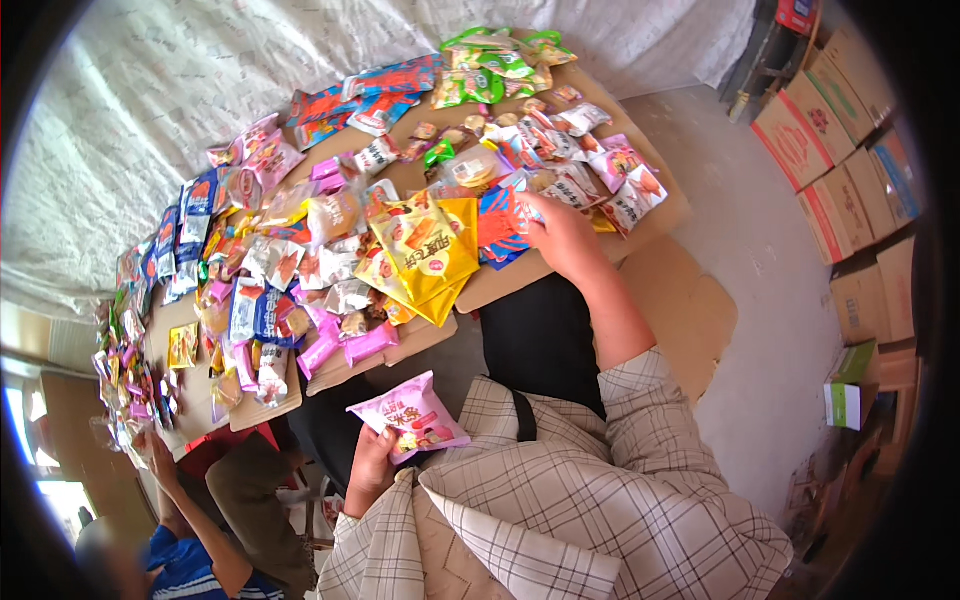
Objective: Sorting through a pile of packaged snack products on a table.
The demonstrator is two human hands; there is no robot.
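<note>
My left hand (370, 462) is closed on the edge of a pink snack bag (412, 415), held above my lap. Reaching over the near edge of the cardboard-topped table, my right hand (562, 235) grips the right side of a blue-and-red snack packet (500, 222). Part of that packet is covered by large yellow snack bags (425, 245) on its left. Just beyond my right hand lie white-and-red packets (572, 185) and a clear pack of round flat biscuits (474, 168).
Mixed snack packets (270, 262) crowd the table, with green bags (490, 68) and blue-red packets (365, 90) at the back. A co-worker's hand (158, 462) touches packets at the far left. Stacked cardboard boxes (810, 130) stand at right.
</note>
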